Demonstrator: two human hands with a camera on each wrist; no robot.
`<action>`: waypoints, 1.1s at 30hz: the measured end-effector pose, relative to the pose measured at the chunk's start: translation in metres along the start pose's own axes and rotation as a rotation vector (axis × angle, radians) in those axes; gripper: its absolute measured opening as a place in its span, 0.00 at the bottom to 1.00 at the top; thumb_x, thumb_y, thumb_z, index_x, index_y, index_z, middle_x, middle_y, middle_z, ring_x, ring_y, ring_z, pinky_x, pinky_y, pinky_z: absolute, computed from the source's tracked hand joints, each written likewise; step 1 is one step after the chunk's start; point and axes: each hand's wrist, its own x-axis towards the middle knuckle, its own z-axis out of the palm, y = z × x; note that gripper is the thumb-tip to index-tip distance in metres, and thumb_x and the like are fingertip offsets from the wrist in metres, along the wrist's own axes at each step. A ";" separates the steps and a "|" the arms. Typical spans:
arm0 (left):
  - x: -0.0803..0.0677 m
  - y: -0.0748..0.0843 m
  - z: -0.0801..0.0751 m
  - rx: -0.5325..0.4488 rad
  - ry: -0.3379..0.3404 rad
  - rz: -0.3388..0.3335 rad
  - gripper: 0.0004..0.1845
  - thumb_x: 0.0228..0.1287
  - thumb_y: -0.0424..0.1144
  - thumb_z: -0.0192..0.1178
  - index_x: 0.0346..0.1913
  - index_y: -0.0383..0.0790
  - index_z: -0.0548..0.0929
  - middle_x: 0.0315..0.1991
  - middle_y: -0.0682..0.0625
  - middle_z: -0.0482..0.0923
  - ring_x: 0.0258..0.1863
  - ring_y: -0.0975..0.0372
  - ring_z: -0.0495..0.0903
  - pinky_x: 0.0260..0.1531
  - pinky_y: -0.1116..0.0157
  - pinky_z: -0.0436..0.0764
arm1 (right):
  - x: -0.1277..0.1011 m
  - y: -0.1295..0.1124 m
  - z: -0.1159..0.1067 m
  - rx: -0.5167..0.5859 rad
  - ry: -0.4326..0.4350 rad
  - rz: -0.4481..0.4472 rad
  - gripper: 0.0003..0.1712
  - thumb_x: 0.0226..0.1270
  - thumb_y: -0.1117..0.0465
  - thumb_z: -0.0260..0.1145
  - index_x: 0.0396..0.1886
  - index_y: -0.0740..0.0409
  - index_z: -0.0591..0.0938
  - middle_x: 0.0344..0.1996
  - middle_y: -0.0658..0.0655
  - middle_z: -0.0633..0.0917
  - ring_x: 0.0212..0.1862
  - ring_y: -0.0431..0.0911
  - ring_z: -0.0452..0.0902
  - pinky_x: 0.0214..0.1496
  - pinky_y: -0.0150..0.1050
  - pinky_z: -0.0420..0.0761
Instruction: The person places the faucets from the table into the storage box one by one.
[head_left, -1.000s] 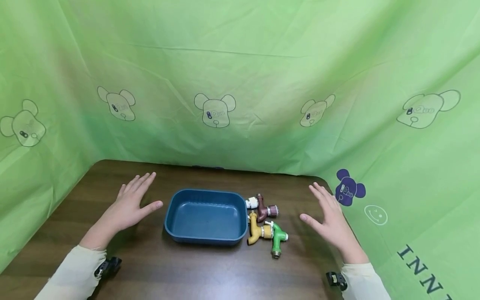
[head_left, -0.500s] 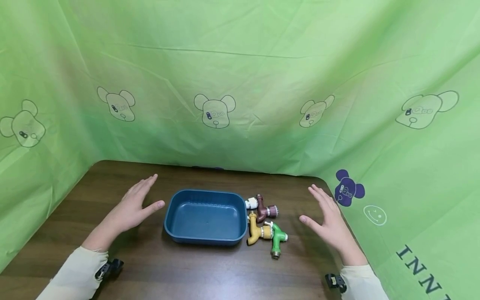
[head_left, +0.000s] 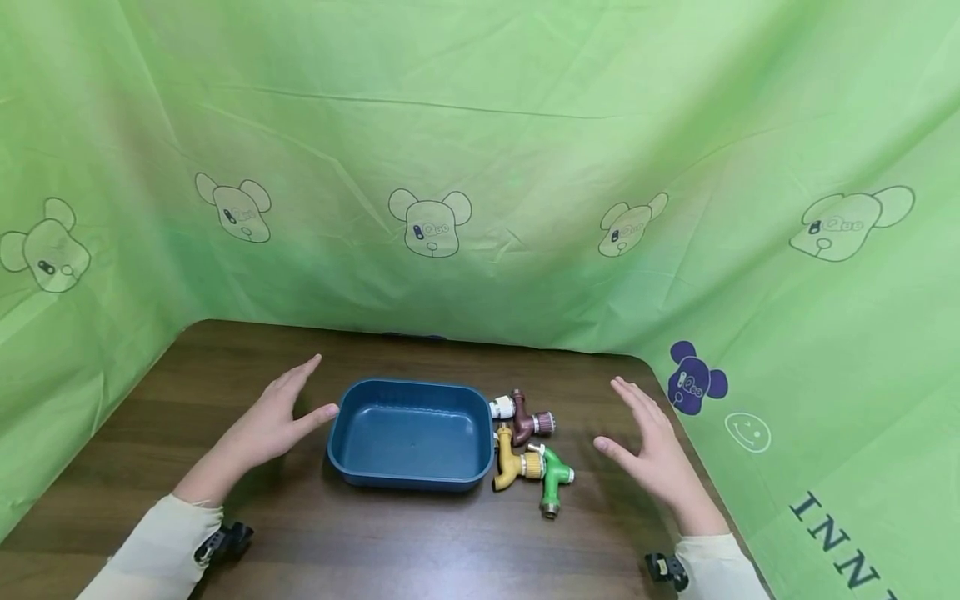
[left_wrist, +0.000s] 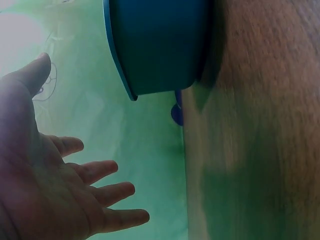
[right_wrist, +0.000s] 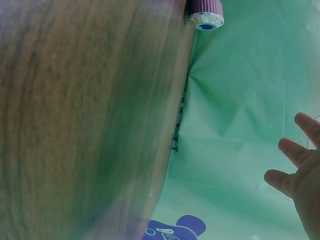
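Observation:
A blue rectangular basin (head_left: 411, 481) sits on the brown table, with nothing inside it. Along its right side lie several plastic taps: a yellow tap (head_left: 508, 463), a green tap (head_left: 556, 477), a maroon tap (head_left: 522, 421) and a white piece (head_left: 502, 407) partly hidden by the rim. My left hand (head_left: 262, 429) hovers left of the basin, fingers straight, its thumb tip close to the rim; in the left wrist view the basin's wall (left_wrist: 155, 50) stands apart from the palm. My right hand (head_left: 654, 458) is held to the right of the taps, fingers extended, holding nothing.
The wooden table (head_left: 405, 550) reaches back to a green cloth (head_left: 525, 300) printed with bear heads, which rises behind and on both sides. Black wrist cameras are strapped to the left sleeve (head_left: 153, 550) and the right sleeve (head_left: 720, 568).
My left hand has drifted right, its thumb nearer the basin's rim. The right hand has shifted slightly left and toward me. Basin and taps stay in place.

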 end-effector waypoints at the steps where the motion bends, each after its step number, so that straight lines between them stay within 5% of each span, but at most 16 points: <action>1: 0.000 0.001 0.000 -0.006 -0.004 -0.004 0.51 0.70 0.67 0.57 0.84 0.47 0.46 0.81 0.36 0.51 0.78 0.35 0.51 0.69 0.29 0.56 | -0.001 0.000 0.000 0.000 -0.001 0.000 0.55 0.56 0.55 0.79 0.81 0.44 0.61 0.78 0.60 0.64 0.77 0.66 0.54 0.71 0.75 0.55; 19: -0.002 0.010 0.008 -0.032 -0.007 -0.007 0.52 0.68 0.65 0.60 0.83 0.42 0.49 0.80 0.34 0.52 0.77 0.36 0.54 0.69 0.31 0.60 | -0.003 -0.004 0.001 0.002 0.015 -0.007 0.55 0.55 0.56 0.81 0.80 0.45 0.63 0.77 0.61 0.66 0.76 0.68 0.56 0.70 0.74 0.57; 33: -0.003 0.016 0.011 -0.064 -0.015 -0.079 0.52 0.69 0.63 0.61 0.82 0.36 0.51 0.78 0.30 0.55 0.74 0.34 0.59 0.67 0.32 0.65 | -0.007 -0.008 0.006 0.026 -0.043 0.046 0.54 0.57 0.53 0.80 0.81 0.40 0.61 0.75 0.64 0.67 0.74 0.66 0.61 0.70 0.72 0.61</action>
